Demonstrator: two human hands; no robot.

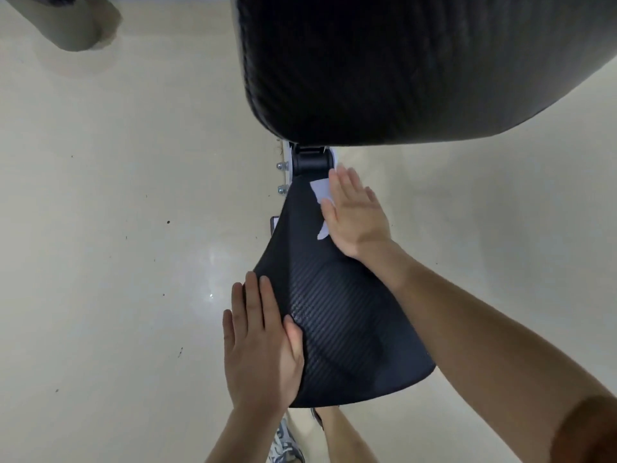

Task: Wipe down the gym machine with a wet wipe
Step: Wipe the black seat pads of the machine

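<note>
The gym machine's black textured seat pad (pixel 340 325) widens toward me in the middle of the view, and its big black back pad (pixel 400 68) fills the top. My right hand (pixel 357 212) lies flat with straight fingers on the seat's narrow far end, pressing a white wet wipe (pixel 320 192) against it; only the wipe's left edge shows from under the fingers. My left hand (pixel 260 342) rests flat along the seat's left edge, fingers straight, thumb on the pad.
A black hinge block (pixel 310 162) and white bracket with bolts (pixel 283 177) join seat and back pad. Pale glossy floor (pixel 117 245) surrounds the machine. My shoe (pixel 286 444) shows below the seat. A grey rounded object (pixel 70 25) stands at the top left.
</note>
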